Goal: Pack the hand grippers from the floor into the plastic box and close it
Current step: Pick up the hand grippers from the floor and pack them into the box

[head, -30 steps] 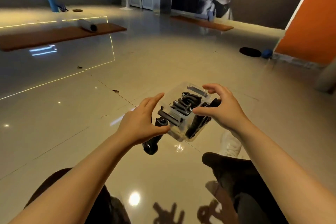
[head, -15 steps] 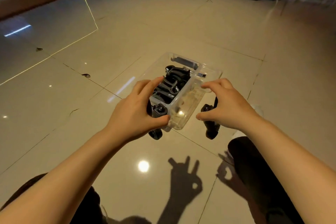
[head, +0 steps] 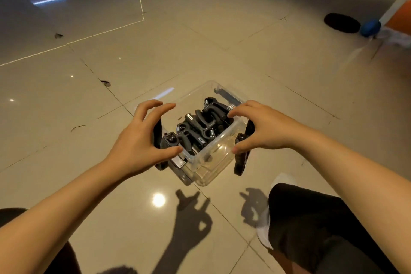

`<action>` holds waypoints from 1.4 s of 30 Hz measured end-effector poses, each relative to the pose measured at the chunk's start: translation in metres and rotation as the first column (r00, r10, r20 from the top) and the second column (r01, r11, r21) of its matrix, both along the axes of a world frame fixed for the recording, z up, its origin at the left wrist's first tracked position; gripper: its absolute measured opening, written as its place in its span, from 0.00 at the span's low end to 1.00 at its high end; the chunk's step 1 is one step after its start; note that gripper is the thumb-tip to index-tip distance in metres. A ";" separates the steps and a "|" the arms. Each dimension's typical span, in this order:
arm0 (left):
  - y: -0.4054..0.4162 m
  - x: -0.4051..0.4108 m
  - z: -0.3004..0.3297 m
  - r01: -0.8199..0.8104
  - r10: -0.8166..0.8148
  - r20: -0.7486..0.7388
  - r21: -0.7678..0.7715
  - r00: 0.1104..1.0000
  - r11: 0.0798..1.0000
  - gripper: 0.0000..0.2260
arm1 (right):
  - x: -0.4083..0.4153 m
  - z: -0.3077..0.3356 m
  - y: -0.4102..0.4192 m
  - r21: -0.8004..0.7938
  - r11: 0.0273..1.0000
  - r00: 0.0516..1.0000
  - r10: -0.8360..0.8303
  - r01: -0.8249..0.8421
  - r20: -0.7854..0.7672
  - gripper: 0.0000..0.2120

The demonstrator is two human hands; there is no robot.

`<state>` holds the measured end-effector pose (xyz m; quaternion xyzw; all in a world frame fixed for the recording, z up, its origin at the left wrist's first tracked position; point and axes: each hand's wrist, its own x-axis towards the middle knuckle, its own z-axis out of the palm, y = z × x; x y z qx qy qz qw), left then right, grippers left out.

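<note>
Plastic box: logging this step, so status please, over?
Left hand and right hand grip black side latches. Plastic box on floor, hand grippers inside. Lid state unclear. Nothing in the way.

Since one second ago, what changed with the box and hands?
The plastic box went from lifted and tilted to low over the floor, its opening upward. The left hand and right hand keep their grip on its two sides, by the black side latches. The hand grippers stayed inside; no lid on.
</note>
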<state>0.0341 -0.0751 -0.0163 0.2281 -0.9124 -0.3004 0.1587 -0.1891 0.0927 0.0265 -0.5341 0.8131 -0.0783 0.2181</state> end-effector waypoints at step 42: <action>0.029 -0.106 -0.058 -0.652 0.605 0.291 0.100 0.741 0.751 0.29 | -0.139 -0.161 -0.261 0.461 0.719 0.853 0.471 -0.520 0.226 0.27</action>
